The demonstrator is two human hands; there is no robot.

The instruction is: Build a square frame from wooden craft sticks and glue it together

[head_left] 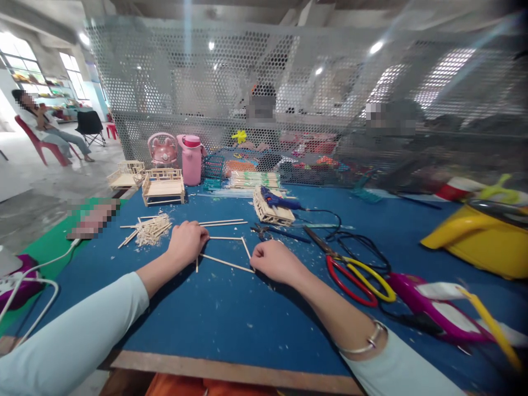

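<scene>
A four-sided frame of thin sticks lies flat near the middle of the blue surface, between the two hands. The left hand has its fingertips closed on the frame's left side, partly hiding the far left corner; the right hand pinches the near right corner, thumb and fingers together. Toward the surface's near edge, a broad stretch flecked with pale scraps gives both forearms room. Room is tighter beyond the frame: loose sticks lie just past its far side, and a heap of short sticks sits beyond the left hand, toward the far left corner. Pliers lie just past the right hand, and scissors lie open toward the right edge, beside the right forearm.
</scene>
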